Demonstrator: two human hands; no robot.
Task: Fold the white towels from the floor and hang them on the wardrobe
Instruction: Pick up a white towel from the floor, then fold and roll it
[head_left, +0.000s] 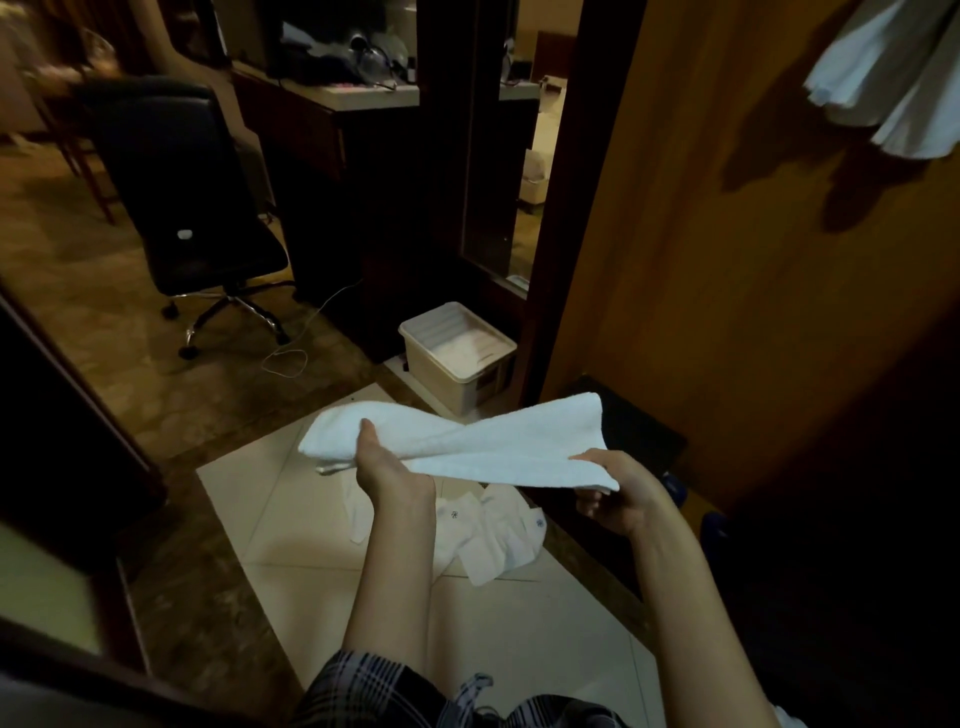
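Note:
A white towel (483, 441), folded into a long band, is stretched in the air between my hands. My left hand (382, 460) grips its left part, thumb on top. My right hand (615, 493) pinches its right end from below. More white towels (493, 535) lie crumpled on the pale floor tiles under my arms. The brown wardrobe door (753, 260) stands on the right, and white towels (893, 73) hang at its top right corner.
A white plastic bin (457, 358) stands on the floor by the wardrobe's edge. A black office chair (192, 208) and a loose white cable (291, 358) are at the left. A dark desk (332, 135) stands behind. A dark door edge (62, 415) is at the near left.

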